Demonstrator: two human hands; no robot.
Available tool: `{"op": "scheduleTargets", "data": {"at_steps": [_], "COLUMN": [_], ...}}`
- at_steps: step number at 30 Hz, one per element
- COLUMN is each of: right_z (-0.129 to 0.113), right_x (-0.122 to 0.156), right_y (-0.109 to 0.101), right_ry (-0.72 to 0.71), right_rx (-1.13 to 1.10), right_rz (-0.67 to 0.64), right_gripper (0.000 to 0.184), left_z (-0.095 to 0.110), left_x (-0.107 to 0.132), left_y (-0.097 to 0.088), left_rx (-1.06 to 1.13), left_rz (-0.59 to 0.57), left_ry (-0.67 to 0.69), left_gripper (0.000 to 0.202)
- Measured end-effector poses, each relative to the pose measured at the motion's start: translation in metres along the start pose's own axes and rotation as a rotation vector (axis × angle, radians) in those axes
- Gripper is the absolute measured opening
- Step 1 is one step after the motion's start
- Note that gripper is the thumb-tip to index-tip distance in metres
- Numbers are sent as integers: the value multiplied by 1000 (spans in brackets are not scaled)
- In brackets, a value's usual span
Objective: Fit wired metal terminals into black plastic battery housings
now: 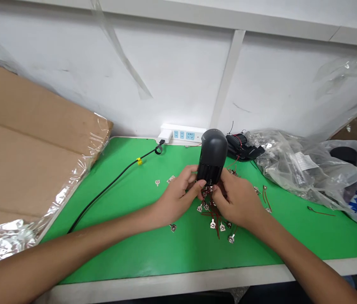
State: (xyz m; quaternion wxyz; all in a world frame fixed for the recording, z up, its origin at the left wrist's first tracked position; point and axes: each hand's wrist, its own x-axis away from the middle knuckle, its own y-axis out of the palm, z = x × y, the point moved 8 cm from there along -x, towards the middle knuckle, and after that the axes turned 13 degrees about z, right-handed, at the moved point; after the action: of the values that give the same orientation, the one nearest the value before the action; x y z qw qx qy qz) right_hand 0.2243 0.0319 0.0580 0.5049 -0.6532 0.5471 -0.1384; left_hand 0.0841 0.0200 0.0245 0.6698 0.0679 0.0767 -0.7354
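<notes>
A dark grey dome-topped plastic housing (212, 155) is held up over the green mat (128, 211), its rounded end pointing away from me. My left hand (178, 195) grips its lower left side, fingers wrapped round it. My right hand (237, 197) is closed at its lower right edge, fingertips pinched at the open end where small contacts and red wires show. Beneath my hands lies a heap of small metal spring contacts with red wires (215, 221).
A black cable (112, 183) with a yellow tag runs to a white power strip (183, 134) at the wall. Cardboard in plastic wrap (23, 160) leans at left. Clear plastic bags (305, 169) and black parts (242, 145) lie at right. Loose contacts (162, 181) dot the mat.
</notes>
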Motion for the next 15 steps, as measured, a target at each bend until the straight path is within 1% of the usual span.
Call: {"op": "scheduleTargets", "data": {"at_steps": [6, 12, 15], "right_z": [1, 2, 3], "right_x": [1, 2, 2], "right_y": [0, 2, 3], "right_ry": [17, 49, 68], "right_rx": [-5, -10, -32], "right_rz": [-5, -9, -18], "right_gripper": [12, 13, 13], "left_z": [1, -3, -3], "left_x": [0, 1, 2], "left_y": [0, 2, 1], "left_rx": [-8, -59, -63], "left_rz": [-3, -33, -21], "left_ry": [7, -6, 12], "left_gripper": [35, 37, 38]}}
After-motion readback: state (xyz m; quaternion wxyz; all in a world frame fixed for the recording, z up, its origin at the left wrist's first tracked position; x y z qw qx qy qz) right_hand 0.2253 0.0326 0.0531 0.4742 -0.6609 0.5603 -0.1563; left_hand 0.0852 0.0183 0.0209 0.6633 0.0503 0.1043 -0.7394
